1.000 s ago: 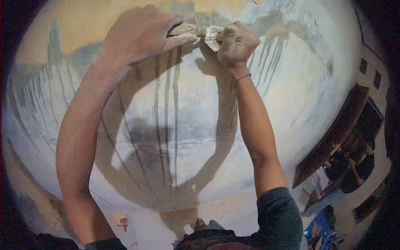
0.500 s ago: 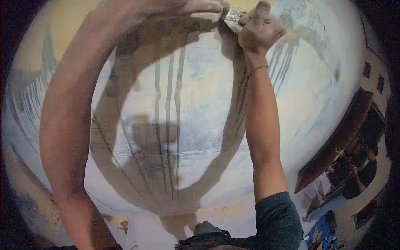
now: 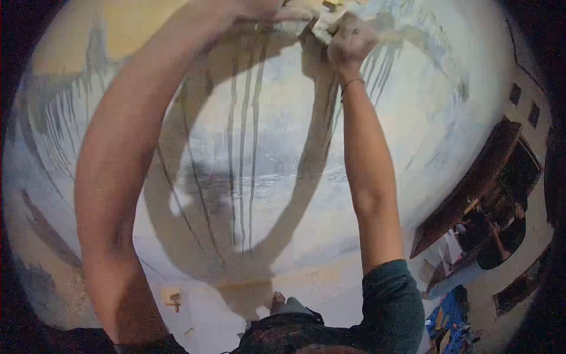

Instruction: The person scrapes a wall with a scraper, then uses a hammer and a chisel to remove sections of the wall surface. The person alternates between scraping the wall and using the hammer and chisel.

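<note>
Both my arms reach up in front of a large painted surface [image 3: 283,118] of pale white, blue-grey and yellow, with dark drips running down it. At the top, my right hand [image 3: 354,42] is closed, its fingers on a small crumpled pale piece [image 3: 323,26] that looks like cloth or paper. My left hand [image 3: 277,9], partly cut off by the top edge, meets the same piece from the left with its fingertips. The shadow of my arms lies across the paint.
On the pale floor near my feet, a brush [image 3: 174,301] lies on a small yellowish piece. A blue sheet [image 3: 451,310] with several items on it is at lower right. Beyond the surface's right side is a dark brown ledge [image 3: 466,192].
My right hand has shifted left and slightly down, and its fingers look more tightly closed. The crumpled piece has moved slightly left with it, and my left arm appears farther right.
</note>
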The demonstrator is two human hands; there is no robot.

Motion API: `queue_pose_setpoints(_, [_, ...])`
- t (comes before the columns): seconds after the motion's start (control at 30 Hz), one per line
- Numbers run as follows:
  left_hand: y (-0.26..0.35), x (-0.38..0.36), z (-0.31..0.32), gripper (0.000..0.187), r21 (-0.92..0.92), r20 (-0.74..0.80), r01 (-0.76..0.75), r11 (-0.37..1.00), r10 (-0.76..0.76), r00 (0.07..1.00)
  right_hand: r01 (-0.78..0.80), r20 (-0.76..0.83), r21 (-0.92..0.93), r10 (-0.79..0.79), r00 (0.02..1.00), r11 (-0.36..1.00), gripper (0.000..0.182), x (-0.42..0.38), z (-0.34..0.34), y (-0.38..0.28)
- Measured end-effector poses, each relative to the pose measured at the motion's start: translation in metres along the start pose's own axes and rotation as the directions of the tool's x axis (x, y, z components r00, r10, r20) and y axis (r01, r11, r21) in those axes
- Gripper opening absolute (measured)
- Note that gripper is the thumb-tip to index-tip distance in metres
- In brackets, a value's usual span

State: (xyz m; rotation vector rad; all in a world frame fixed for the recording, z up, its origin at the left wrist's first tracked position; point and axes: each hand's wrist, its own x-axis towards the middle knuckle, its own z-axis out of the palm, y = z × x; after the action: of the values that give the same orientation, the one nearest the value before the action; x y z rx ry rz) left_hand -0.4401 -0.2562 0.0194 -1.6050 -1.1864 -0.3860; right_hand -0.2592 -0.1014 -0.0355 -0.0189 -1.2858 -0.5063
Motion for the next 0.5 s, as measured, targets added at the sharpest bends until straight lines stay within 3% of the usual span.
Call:
queue_pose_setpoints(0.07, [0.001, -0.007, 0.004, 0.053, 0.001, 0.002, -0.018, 1.0, 0.018, 1.0, 0.049, 0.027, -0.1, -0.046, 0.999, 0.994, 0.067, -0.008, 0.001, 0.002])
queue_pose_setpoints(0.13, [0.0, -0.012, 0.01, 0.054, 0.002, 0.006, -0.039, 0.999, 0.039, 0.999, -0.026, -0.006, -0.064, 0.026, 1.0, 0.998, 0.062, -0.015, 0.004, 0.003])
queue_pose_setpoints(0.2, [-0.002, -0.014, 0.015, 0.056, -0.046, -0.114, -0.045, 0.998, 0.039, 0.993, -0.116, 0.03, -0.051, 0.117, 0.993, 0.992, 0.063, -0.012, 0.0, -0.005])
queue_pose_setpoints(0.27, [-0.003, -0.007, 0.019, 0.058, -0.037, -0.039, -0.017, 0.999, 0.015, 0.999, -0.076, -0.014, -0.038, 0.075, 0.997, 0.996, 0.065, -0.013, 0.005, -0.001])
queue_pose_setpoints(0.33, [-0.004, -0.004, 0.019, 0.058, -0.082, -0.033, -0.013, 0.997, 0.01, 0.999, -0.172, -0.003, 0.087, 0.173, 0.985, 0.981, 0.069, -0.014, 0.008, 0.009])
queue_pose_setpoints(0.47, [-0.009, 0.006, 0.013, 0.059, -0.173, 0.012, -0.02, 0.985, 0.022, 1.0, -0.149, 0.017, -0.032, 0.15, 0.989, 0.988, 0.055, -0.001, 0.005, 0.009])
queue_pose_setpoints(0.5, [-0.009, 0.007, 0.017, 0.062, -0.156, -0.079, -0.054, 0.986, 0.042, 0.996, -0.142, -0.036, -0.016, 0.141, 0.989, 0.99, 0.063, 0.001, 0.006, 0.009])
